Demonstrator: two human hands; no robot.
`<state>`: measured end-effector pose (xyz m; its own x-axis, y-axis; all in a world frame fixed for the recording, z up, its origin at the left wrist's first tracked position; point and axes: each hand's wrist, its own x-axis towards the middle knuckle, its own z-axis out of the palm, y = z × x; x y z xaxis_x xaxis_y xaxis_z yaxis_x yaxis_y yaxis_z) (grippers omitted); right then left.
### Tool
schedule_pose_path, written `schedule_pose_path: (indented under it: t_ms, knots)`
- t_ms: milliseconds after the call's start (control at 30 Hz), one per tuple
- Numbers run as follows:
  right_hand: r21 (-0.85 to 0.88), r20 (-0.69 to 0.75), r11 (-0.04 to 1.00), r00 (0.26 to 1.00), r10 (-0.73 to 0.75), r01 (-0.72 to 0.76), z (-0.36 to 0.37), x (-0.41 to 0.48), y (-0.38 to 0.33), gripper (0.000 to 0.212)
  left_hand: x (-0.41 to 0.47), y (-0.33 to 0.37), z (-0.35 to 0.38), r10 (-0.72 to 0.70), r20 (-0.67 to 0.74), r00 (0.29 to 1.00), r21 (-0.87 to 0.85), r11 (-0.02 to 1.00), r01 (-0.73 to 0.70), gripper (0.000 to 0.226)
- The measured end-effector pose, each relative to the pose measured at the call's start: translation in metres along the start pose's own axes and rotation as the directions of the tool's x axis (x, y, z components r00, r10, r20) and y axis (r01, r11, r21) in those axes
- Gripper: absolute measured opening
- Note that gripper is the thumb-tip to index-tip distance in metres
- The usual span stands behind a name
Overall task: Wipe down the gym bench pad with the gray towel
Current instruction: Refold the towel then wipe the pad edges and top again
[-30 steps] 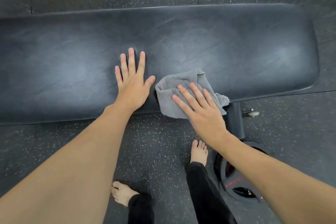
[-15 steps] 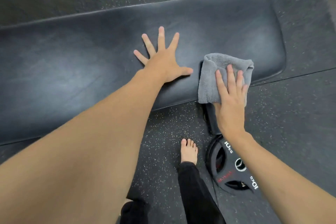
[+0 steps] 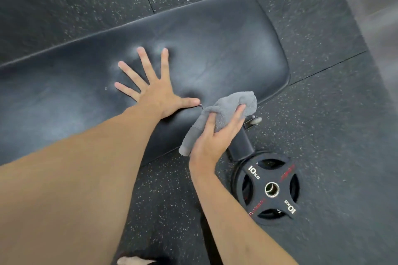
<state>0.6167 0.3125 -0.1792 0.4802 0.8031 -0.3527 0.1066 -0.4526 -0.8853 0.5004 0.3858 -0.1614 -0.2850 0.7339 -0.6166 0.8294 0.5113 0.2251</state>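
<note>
Two bare forearms reached forward from the bottom of the view. Nearest the camera, a black weight plate marked 10 kg lay flat on the speckled rubber floor, just beside the dark bench leg, which ran up under the pad. Above the plate, the right hand gripped the gray towel, thumb and fingers curled around the bunched cloth. One end of the towel hung down past the near edge of the gym bench pad; its upper bunch lay over that edge near the rounded right end, though contact with the pad could not be made out. Just beside the towel, the left hand lay open and flat on the pad, fingers spread wide, thumb pointing toward the cloth. Beyond the hands, the black pad stretched away to the left with a dull sheen, and floor-tile seams showed past it.
</note>
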Motion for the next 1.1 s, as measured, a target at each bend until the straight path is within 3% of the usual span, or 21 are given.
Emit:
schedule_pose_path:
  t_ms: [67,300,467,567,600,733,800,933,1000,1100]
  knots:
    - [-0.018,-0.028,0.997,0.997,-0.073,0.073,-0.007,0.011,0.003,0.068,0.000,0.001,0.001,-0.004,-0.006,1.000,0.012,1.000,0.004,0.144]
    - [-0.076,-0.004,0.995,0.997,-0.071,0.070,-0.011,0.019,0.001,0.066,-0.001,-0.001,0.002,0.027,-0.019,0.999,0.004,1.000,-0.027,0.144]
    - [-0.064,-0.083,0.991,0.989,-0.125,0.120,-0.029,0.073,-0.014,0.059,0.000,-0.003,0.004,0.036,-0.014,0.999,-0.017,0.999,-0.036,0.145]
    - [-0.107,-0.087,0.987,0.988,-0.126,0.117,-0.047,0.121,-0.033,0.040,0.000,-0.002,0.003,0.042,-0.005,0.999,-0.024,0.999,-0.042,0.146]
    - [-0.143,-0.057,0.979,0.986,-0.155,0.145,-0.053,0.133,-0.038,0.031,0.000,-0.002,0.003,0.044,0.000,0.999,-0.029,0.999,-0.044,0.146]
    - [-0.305,0.164,0.916,0.962,-0.220,0.261,-0.069,0.168,-0.063,0.046,-0.001,-0.001,0.001,0.036,0.028,0.999,-0.037,0.999,-0.034,0.147]
    - [-0.352,0.278,0.884,0.936,-0.214,0.306,-0.074,0.188,-0.075,0.042,0.000,-0.001,0.002,0.028,0.044,0.999,-0.030,0.999,-0.026,0.147]
    - [-0.388,0.604,0.770,0.771,-0.202,0.506,-0.037,0.235,-0.116,0.030,0.003,-0.002,0.003,0.007,0.058,0.998,-0.029,1.000,-0.006,0.149]
    - [-0.428,0.676,0.683,0.711,-0.192,0.592,0.008,0.256,-0.144,0.035,0.002,-0.001,0.003,-0.005,0.062,0.998,-0.023,1.000,0.006,0.150]
    - [-0.464,0.759,0.551,0.632,-0.156,0.694,0.076,0.265,-0.178,0.024,0.001,-0.001,0.003,-0.019,0.061,0.998,-0.014,1.000,0.020,0.150]
